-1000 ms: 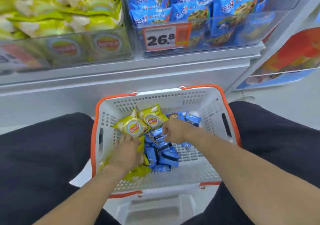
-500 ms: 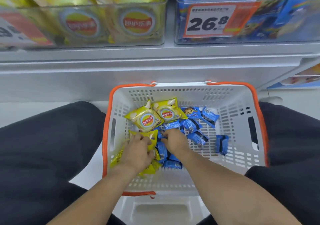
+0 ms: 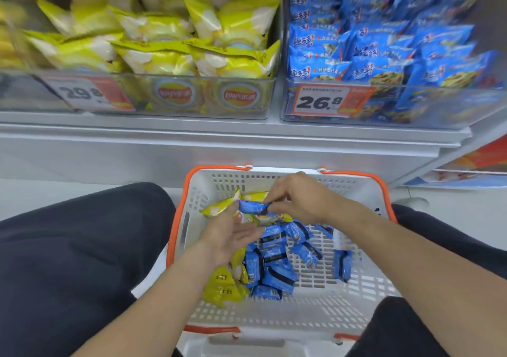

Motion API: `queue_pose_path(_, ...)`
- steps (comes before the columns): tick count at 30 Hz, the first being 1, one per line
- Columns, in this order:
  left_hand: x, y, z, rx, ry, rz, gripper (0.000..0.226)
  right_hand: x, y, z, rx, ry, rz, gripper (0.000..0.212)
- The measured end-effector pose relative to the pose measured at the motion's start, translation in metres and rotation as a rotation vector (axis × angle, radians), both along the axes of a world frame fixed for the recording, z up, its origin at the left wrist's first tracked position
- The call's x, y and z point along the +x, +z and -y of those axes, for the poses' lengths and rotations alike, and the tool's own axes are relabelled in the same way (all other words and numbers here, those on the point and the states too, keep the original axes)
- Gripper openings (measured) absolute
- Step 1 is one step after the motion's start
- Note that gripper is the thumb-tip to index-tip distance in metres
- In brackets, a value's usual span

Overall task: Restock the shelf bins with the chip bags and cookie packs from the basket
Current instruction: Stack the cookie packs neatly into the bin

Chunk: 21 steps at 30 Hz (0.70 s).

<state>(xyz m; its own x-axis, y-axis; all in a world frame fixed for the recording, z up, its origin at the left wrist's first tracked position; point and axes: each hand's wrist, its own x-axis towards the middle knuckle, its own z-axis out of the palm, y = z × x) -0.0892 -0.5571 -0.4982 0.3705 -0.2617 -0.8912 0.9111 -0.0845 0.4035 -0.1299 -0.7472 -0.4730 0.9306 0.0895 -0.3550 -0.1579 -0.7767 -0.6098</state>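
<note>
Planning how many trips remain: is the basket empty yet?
Not empty. The basket holds a pile of blue cookie packs and yellow chip bags.

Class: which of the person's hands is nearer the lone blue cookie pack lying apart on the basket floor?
Right. The right hand is above the lone cookie pack; the left hand lies further away, across the blue pile.

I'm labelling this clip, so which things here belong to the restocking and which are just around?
Job: basket, yellow chip bag in left hand, blue cookie pack in right hand, chip bin, cookie bin.
Around: price tags, poster.
</note>
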Motion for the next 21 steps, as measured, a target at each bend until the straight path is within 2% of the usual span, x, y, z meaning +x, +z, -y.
queue_pose_path(2,0.007,0.021,0.006,-0.125,0.028,-0.004,0.042,-0.006,0.025,0.002,0.033,0.038,0.096,0.015)
queue_pose_path(5,0.014,0.043,0.014,-0.211,0.024,0.128,0.024,-0.013,0.053,0.012,0.037,0.044,0.166,0.019)
queue_pose_path(12,0.02,0.079,0.03,-0.349,-0.02,0.349,0.033,-0.019,0.087,0.045,0.191,-0.186,0.192,0.037)
queue_pose_path(16,0.015,0.104,0.045,-0.387,-0.102,0.453,0.038,-0.024,0.109,0.053,0.303,-0.277,0.19,0.024)
queue_pose_path(18,0.011,0.115,0.054,-0.356,-0.179,0.575,0.036,-0.028,0.118,0.058,0.279,-0.3,0.246,0.028)
queue_pose_path(21,0.006,0.13,0.066,-0.073,-0.399,0.952,0.025,-0.032,0.127,0.069,0.211,-0.345,0.349,0.025)
